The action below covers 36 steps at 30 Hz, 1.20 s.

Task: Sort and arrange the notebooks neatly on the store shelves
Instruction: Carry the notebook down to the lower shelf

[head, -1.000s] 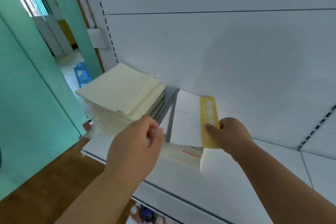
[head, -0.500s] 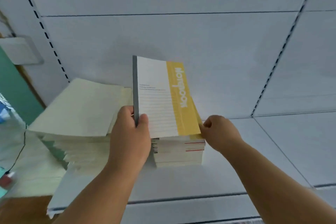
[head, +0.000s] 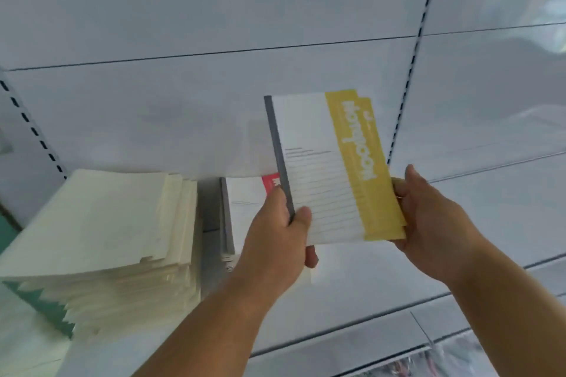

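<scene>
I hold a small bundle of white paper notebooks with yellow edge bands and grey spines (head: 330, 171) lifted clear of the white metal shelf (head: 337, 309). My left hand (head: 275, 242) pinches the spine side, thumb on the cover; my right hand (head: 428, 217) curls round the yellow edge. The covers are fanned, so square the edges first. The red-banded notebook stack (head: 245, 211) sits below-left, beside the cream paper stack (head: 101, 223). Set down flat, spines aligned.
</scene>
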Motion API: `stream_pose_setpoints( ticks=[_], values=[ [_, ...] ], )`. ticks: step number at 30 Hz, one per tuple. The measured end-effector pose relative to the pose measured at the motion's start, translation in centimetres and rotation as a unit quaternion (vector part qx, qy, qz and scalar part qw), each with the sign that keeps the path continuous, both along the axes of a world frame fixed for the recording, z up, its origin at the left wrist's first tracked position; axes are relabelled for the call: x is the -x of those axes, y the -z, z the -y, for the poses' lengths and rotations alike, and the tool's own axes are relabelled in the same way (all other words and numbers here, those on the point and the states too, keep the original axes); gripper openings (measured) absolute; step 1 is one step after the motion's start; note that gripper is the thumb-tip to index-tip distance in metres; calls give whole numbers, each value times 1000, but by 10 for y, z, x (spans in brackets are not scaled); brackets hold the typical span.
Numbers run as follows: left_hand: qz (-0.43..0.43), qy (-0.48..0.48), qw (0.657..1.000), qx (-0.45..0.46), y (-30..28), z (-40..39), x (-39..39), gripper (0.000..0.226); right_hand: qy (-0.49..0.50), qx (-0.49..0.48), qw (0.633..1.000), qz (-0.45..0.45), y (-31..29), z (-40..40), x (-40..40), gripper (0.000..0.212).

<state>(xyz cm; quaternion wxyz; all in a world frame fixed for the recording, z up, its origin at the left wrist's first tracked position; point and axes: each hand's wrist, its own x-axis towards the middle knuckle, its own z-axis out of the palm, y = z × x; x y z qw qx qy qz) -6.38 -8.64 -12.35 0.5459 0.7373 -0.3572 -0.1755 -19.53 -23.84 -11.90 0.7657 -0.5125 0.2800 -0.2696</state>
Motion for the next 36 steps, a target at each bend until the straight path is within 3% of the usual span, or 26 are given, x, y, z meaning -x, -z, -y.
stream_pose_setpoints(
  ticks=[6,10,13,18,24,29,36],
  values=[
    [59,196,976,-70,34,96,96,10,263,73,962,3,-6,70,125,30],
    [100,224,969,-26,36,168,171,11,370,55,927,0,6,118,214,27],
    [105,211,972,8,36,222,229,16,397,61,916,-10,8,160,275,31],
    [116,267,957,10,29,308,302,12,417,53,907,-19,-1,242,357,22],
    [90,321,943,-4,39,424,353,11,428,89,899,-24,-1,361,414,50],
    [95,365,926,8,47,544,413,12,512,93,852,-52,6,441,476,25],
    [89,454,885,41,45,693,549,15,619,97,775,-76,4,548,613,21]
  ],
)
